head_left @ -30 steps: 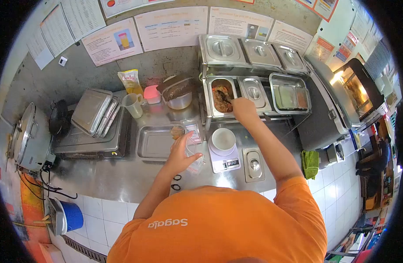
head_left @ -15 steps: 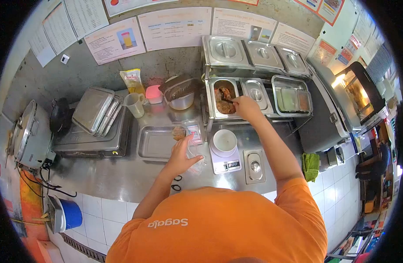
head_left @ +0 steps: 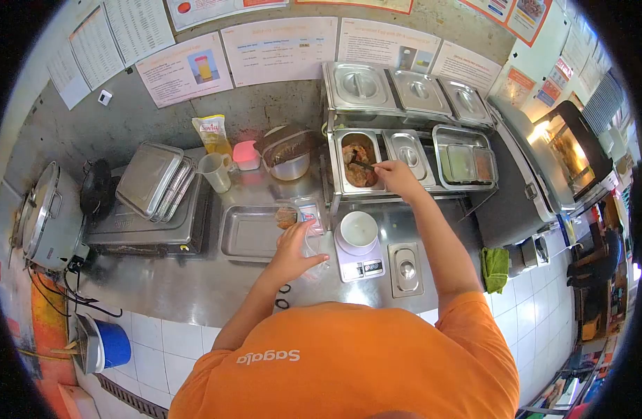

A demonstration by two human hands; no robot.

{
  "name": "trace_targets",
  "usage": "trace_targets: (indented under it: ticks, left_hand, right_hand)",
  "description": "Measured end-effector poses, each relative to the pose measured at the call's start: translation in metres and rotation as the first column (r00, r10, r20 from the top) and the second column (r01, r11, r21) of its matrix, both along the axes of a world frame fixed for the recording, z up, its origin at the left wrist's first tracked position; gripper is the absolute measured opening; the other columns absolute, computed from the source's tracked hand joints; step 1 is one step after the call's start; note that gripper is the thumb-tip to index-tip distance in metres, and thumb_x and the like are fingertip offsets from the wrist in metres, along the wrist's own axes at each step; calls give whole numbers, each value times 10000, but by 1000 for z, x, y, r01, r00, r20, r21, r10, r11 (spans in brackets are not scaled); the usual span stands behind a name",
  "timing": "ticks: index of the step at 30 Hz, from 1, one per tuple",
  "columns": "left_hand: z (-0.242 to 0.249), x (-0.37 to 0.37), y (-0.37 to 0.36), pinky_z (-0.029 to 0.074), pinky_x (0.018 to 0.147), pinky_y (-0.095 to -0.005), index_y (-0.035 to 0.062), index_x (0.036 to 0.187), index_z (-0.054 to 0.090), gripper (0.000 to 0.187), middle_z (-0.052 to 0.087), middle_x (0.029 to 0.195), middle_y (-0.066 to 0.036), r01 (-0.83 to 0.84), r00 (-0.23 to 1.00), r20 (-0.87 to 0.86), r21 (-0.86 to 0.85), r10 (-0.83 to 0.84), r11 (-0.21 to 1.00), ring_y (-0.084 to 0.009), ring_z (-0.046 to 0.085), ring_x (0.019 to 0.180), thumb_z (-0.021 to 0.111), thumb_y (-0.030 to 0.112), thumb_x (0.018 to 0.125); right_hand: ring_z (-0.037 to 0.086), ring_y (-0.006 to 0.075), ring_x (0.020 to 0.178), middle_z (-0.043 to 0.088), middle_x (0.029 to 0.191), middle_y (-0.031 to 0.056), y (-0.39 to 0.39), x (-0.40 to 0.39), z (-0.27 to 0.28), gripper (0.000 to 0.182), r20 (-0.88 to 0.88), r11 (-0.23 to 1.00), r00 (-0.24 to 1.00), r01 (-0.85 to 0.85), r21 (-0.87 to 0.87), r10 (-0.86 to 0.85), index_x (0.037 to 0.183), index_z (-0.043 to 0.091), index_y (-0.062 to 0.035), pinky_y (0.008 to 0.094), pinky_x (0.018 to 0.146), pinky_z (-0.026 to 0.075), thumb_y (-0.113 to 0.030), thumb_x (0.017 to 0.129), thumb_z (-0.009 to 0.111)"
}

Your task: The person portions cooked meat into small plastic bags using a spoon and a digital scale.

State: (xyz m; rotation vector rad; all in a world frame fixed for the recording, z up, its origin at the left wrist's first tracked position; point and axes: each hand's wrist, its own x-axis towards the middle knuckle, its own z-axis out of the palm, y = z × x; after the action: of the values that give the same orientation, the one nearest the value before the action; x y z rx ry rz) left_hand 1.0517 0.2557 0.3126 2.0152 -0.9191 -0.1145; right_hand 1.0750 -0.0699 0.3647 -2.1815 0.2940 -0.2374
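My right hand (head_left: 399, 178) is closed on the dark handle of a utensil (head_left: 363, 165), whose far end is down in brown, saucy food (head_left: 359, 176) in an open steel pan (head_left: 340, 164). Whether the utensil is a spoon or tongs is hidden. Over the counter, my left hand (head_left: 293, 255) curves with thumb and fingers apart around a thin clear plastic bag (head_left: 311, 260). Between the hands, a white bowl (head_left: 359, 229) stands on a kitchen scale (head_left: 360, 267). A small brown item (head_left: 287, 217) lies by the steel tray (head_left: 248, 234), beyond my left fingertips.
Right of the scale lies a steel lid (head_left: 405, 269). Lidded pans (head_left: 363, 85) fill the upper rack. A steel pot (head_left: 287, 164), pink container (head_left: 247, 155) and plastic jug (head_left: 215, 172) stand at the back. Stacked trays (head_left: 150, 180) sit left; scissors handles (head_left: 282, 303) show at the front edge.
The utensil's handle has shifted slightly and my right hand sits a little lower in view. My left thumb and fingers have spread slightly around the plastic. The bowl stays on the scale.
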Motion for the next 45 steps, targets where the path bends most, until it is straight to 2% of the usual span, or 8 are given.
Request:
trace_targets:
  ticks: [5,12,15,17,20,27,30,45]
  left_hand:
    - [-1,2,3,301,1016,-454,95,1333,415,813,471,1303,-157,-36,998,-44,23,37,999,-331,414,1239,797,358,665]
    - [-1,2,-1,299,1025,-460,92,1338,411,829,471,1302,-166,-47,996,-81,-5,46,999,-341,406,1243,807,346,655]
    - [-2,1,-1,293,1033,-465,95,1342,407,831,466,1306,-178,-35,996,-78,-20,33,999,-351,403,1244,806,342,656]
    - [-1,1,-2,291,1036,-466,98,1342,408,824,462,1309,-185,-6,997,-71,-11,5,1000,-359,399,1246,803,343,662]
    - [-2,1,-2,299,1031,-464,99,1340,411,818,464,1307,-185,-9,999,-49,-35,8,999,-361,405,1240,801,340,663]
    - [-3,-1,9,312,1019,-470,99,1328,425,811,477,1297,-179,-50,992,-119,-38,45,998,-347,426,1227,805,346,655]
    - [-8,1,12,317,1016,-465,93,1320,429,806,487,1290,-171,-70,993,-100,-21,68,997,-341,432,1223,805,344,653]
    - [-8,-2,14,300,1013,-463,96,1319,429,810,501,1265,-149,-83,995,-51,12,83,996,-332,439,1205,801,359,650]
  right_hand:
    - [569,125,706,647,832,62,5,-28,27,311,-115,927,990,113,358,-76,1139,626,13,266,626,456,-160,887,573]
    - [593,138,734,658,839,77,3,-45,0,302,-124,909,982,178,378,-141,1144,630,-17,282,637,450,-193,911,558]
    - [640,189,722,653,800,136,10,-48,-3,280,54,989,997,63,-132,-57,1133,648,-62,311,623,477,-177,900,540]
    - [658,264,743,629,776,168,17,-45,3,236,148,743,989,102,-662,-4,1049,673,-86,357,629,513,-128,862,537]
    - [647,311,742,624,786,149,22,-28,10,278,-5,499,996,40,-866,-87,1120,656,-179,405,610,514,-149,878,521]
    - [663,311,736,640,794,137,31,-12,21,142,88,485,994,108,-868,-65,887,671,-87,410,626,539,-94,805,556]
    - [663,320,801,655,841,169,27,-10,15,147,-145,465,988,-104,-879,-53,877,679,-81,399,653,541,-86,794,557]
    - [639,365,777,653,847,205,12,2,39,210,-120,820,965,-262,-508,233,898,709,-55,429,718,506,-173,795,569]
